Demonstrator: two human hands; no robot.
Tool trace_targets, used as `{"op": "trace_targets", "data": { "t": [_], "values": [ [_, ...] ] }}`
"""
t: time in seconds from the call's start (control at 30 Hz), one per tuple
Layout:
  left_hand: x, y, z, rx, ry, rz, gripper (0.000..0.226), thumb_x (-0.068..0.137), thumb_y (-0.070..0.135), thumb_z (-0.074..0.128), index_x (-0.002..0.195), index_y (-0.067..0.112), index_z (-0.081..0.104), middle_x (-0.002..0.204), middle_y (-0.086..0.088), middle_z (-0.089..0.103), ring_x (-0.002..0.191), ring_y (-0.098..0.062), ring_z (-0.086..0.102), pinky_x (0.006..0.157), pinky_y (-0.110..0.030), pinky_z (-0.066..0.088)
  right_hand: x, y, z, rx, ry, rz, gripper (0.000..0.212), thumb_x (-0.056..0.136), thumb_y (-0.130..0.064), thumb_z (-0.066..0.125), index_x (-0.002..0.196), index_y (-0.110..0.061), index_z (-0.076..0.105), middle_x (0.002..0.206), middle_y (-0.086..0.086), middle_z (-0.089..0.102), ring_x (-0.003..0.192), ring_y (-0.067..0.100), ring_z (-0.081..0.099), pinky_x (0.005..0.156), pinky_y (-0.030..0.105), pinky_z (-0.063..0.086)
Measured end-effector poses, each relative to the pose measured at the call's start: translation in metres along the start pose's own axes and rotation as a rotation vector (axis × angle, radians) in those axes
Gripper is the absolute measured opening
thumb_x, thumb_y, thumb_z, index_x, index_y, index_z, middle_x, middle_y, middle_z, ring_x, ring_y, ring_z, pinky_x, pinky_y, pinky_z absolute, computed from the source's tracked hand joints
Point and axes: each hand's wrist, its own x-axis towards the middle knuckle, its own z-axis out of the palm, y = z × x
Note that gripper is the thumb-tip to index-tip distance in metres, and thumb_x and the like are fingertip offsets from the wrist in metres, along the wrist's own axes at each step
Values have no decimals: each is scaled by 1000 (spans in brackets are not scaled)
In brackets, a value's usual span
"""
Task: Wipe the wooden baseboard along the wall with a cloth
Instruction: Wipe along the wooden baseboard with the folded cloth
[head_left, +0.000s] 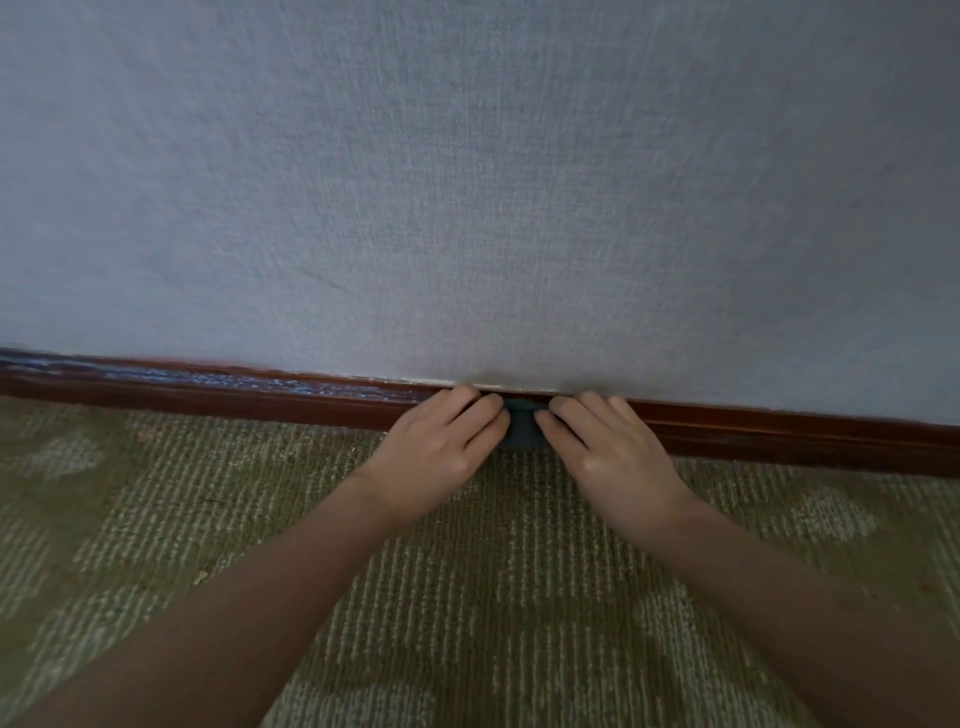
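Your left hand (441, 447) and your right hand (608, 449) sit side by side at the foot of the wall, knuckles up, fingertips turned in toward each other. Between them is a small dark teal cloth (522, 428). Both hands have their fingers curled onto it, the left gripping its left edge and the right its right edge. Only a narrow strip of the fabric shows in the gap between your fingertips; the rest is hidden under your fingers. Your thumbs are out of sight, so how they sit on the cloth can't be told.

The cloth lies against the front face of the wooden baseboard (779, 431), roughly midway along the stretch in view, with its lower edge just above the floor. The baseboard is dark reddish-brown and runs from the left edge to the right edge, dipping lower toward the right. On its upper part, left of your hands, there are pale, bluish streaks; right of your hands the wood looks evenly dark.

Above it rises the grey, woven-textured wall (467, 182). Your bare forearms reach in from below over an olive-green carpet (467, 597) with pale ribbed patches.
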Motion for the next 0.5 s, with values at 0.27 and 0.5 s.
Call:
{"op": "trace_targets", "data": {
  "t": [0.27,0.5],
  "values": [
    [-6,11,8,-10,46,-118,21,80,-4,54,93,-10,69,93,-24,67,86,-36,62,76,-40,55,7,0,1,-13,-6,-75,24,84,0,46,86,3,70,76,11,64,68,24,60,65,31,40],
    [4,-5,-4,-41,6,36,22,86,-2,49,82,-3,70,86,-17,68,75,-28,65,69,-34,54,3,2,4,28,15,-35,29,84,2,42,91,10,68,81,20,66,76,30,54,67,32,33]
  ]
}}
